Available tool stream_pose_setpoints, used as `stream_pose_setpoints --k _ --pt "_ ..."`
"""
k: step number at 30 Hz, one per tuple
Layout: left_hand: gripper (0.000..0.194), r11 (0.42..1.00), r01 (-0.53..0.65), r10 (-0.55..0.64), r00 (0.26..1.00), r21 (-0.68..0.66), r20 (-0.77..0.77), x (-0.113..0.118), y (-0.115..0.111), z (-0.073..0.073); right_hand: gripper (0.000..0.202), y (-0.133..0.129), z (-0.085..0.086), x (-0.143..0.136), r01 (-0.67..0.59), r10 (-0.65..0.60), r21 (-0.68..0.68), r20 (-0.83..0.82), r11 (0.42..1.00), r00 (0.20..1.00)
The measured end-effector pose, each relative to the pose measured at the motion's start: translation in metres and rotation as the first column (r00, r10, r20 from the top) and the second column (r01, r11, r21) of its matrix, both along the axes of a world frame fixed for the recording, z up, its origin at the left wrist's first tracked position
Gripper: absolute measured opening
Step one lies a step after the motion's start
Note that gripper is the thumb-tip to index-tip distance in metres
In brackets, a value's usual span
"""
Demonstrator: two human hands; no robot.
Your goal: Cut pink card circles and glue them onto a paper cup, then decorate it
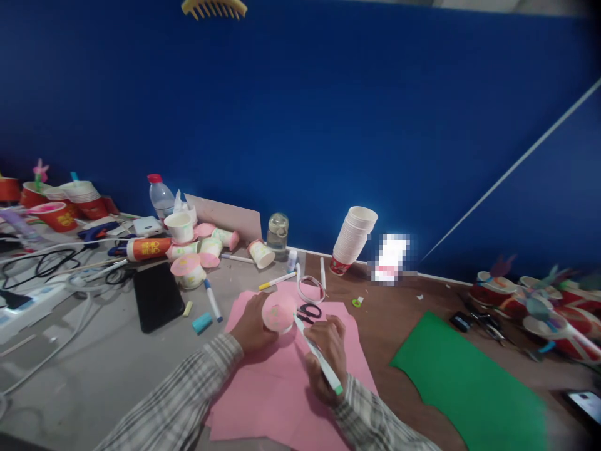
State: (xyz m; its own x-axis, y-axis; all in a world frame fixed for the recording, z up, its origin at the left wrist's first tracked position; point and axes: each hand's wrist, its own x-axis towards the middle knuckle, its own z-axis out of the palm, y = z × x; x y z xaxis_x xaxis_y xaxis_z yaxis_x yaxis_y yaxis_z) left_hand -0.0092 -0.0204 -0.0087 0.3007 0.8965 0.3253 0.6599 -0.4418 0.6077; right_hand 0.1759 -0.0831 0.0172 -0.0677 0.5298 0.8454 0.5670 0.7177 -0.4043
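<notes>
Wrapped round a paper cup [278, 312] with a pink round face up is my left hand [256, 327]. Yellowish marks show on the pink face; most of the cup's body is hidden. My right hand [327, 357] grips a white marker [323, 365] with a green end, its tip at the right edge of the pink face. Both hands are over a pile of pink paper sheets [282, 394]. Just behind the right hand lie black-handled scissors [310, 311], partly hidden. A roll of clear tape [310, 290] rests beyond them.
Several decorated cups [188, 270] with pink pieces stand or lie at left, near a black phone [158, 297]. A tall stack of paper cups [353, 235] leans by the blue partition [300, 113]. Green paper [462, 376] lies at right. Cables [51, 263] cross the far left.
</notes>
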Motion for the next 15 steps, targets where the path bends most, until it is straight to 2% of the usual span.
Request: stream_pose_setpoints --k 4,10,15 --pt "0.065 0.999 0.009 -0.008 1.0 -0.031 0.019 -0.0009 0.0001 0.0028 0.029 0.002 0.0001 -0.001 0.012 -0.012 -0.007 -0.036 1.0 0.999" --pt "0.084 0.991 -0.13 0.13 0.991 -0.036 -0.004 0.0048 0.001 0.0011 0.024 0.0001 -0.0025 -0.0024 -0.002 0.002 -0.011 -0.024 1.0 1.0" --pt "0.066 0.975 -0.222 0.223 0.974 0.026 -0.036 0.0074 0.0031 -0.0009 0.026 0.0009 -0.0035 -0.0034 0.004 -0.004 -0.006 -0.029 1.0 1.0"
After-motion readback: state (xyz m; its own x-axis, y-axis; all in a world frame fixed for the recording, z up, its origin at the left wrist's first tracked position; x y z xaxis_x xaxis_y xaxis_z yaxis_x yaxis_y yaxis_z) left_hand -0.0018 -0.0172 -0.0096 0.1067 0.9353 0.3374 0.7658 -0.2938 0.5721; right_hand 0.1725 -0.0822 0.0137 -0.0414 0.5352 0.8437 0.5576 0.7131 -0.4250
